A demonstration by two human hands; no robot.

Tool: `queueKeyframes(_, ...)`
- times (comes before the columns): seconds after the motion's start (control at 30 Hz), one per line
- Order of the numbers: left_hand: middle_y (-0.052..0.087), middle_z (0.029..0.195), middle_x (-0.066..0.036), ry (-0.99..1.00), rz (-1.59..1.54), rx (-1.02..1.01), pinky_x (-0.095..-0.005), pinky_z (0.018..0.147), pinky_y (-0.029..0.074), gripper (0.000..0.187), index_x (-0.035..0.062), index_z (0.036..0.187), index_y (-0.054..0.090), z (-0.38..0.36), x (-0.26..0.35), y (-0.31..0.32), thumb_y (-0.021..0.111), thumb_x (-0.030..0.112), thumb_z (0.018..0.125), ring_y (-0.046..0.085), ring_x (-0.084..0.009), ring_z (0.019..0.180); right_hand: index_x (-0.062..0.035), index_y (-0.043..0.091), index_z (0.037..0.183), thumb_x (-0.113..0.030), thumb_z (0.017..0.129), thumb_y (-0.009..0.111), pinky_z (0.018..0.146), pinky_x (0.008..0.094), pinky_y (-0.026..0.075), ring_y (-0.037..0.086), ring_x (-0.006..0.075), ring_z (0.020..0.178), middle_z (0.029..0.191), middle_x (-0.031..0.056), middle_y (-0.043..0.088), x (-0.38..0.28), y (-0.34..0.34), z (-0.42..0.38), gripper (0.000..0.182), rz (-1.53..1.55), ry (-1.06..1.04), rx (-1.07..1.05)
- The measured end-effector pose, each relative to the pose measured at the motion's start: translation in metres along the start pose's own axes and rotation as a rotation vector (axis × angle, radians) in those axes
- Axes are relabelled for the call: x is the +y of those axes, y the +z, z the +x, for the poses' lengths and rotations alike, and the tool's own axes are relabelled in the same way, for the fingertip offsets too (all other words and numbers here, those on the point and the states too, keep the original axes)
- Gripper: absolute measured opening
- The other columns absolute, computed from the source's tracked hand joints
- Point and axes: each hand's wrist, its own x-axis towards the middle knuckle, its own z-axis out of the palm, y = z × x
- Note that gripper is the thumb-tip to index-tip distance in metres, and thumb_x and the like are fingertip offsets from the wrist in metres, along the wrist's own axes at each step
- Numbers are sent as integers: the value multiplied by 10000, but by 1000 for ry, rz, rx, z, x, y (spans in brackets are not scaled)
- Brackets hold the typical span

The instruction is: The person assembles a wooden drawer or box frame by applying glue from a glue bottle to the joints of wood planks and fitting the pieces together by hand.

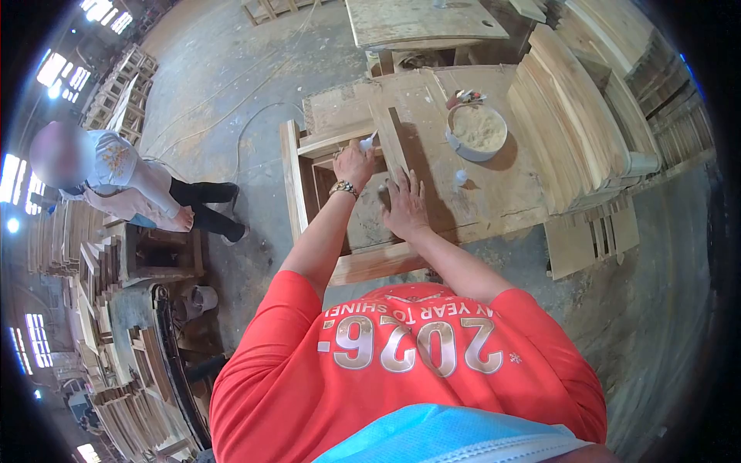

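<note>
My left hand [354, 165], a bracelet or watch at its wrist, is closed around a small white glue bottle [367, 144]. Its narrow tip points up and right, beside the inner corner of a wooden frame [292, 177]. My right hand [405, 207] lies with fingers spread against the frame's right-hand rail and holds nothing. The frame rests on a worn wooden worktable [494, 204], with several rails and crosspieces joined together. Part of the bottle is hidden by my left fingers.
On the table stand a white tub [472, 147] of pale sawdust-like material and a small white cap-like piece [461, 177]. Stacked wooden panels [567, 116] line the right side. Another person [127, 174] stands at left. A second table [424, 21] is farther back.
</note>
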Motion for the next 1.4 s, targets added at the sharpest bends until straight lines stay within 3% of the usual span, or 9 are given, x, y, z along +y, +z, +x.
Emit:
queueKeyframes(1.07, 696, 1035, -229, 13, 49, 2, -506, 884, 502, 461, 36, 1153, 563, 5, 0, -4, 570, 444, 938, 661, -400, 1003, -69, 506, 1386, -287, 842, 649, 1174, 608, 205, 190, 424, 1473, 1584, 166, 244, -4, -1, -2, 603, -11, 35, -21)
queueKeyframes(1.4, 705, 1029, -218, -20, 25, 15, -487, 892, 507, 393, 41, 1090, 619, 4, 5, -7, 602, 388, 906, 676, -385, 994, -63, 526, 1356, -282, 837, 651, 1171, 607, 208, 210, 420, 1460, 1575, 158, 253, -4, 0, -3, 578, -32, 24, 1)
